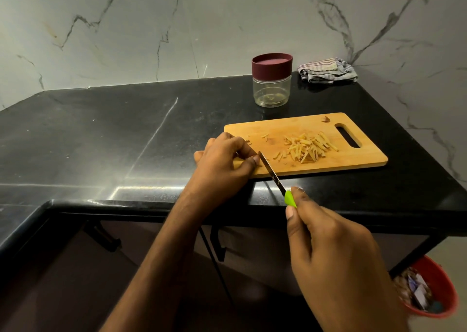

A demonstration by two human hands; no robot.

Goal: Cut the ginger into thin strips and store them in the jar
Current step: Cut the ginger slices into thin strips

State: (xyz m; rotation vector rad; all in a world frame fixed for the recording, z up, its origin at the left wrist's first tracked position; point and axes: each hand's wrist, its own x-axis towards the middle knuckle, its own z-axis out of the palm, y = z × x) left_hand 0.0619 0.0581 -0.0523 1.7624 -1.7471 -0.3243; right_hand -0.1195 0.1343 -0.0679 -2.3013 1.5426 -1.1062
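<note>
Fig.: Head view, ginger prep on black countertop (101, 129). L. hand (222, 165) rests on the near-left corner of the wooden cutting board (353, 159), fingers curled down w/ fingertips bunched at the board surface; whatever they pin is hidden under them, so contents cannot be told. R. hand (333, 250) sits nearer the viewer, off the counter edge, fingers and thumb wrapped round the green handle of a knife (271, 173). Blade runs up and leftward from the r. hand, tip down on the board just beside the l. index fingertip. Cut ginger strips (308, 147) lie in a loose pile on the board, right of the l. hand and beyond the r. hand, w/ a few stray slivers between pile and blade. One small brownish scrap (326, 119) lies at the board's far edge, near the handle slot. Jar (271, 86): clear, maroon lid on, upright on the counter beyond the board, well apart from both hands. Striped cloth (328, 70) folded right of jar, by the marble wall. Red bin (429, 288) w/ scraps on the floor, right of the r. hand.
</note>
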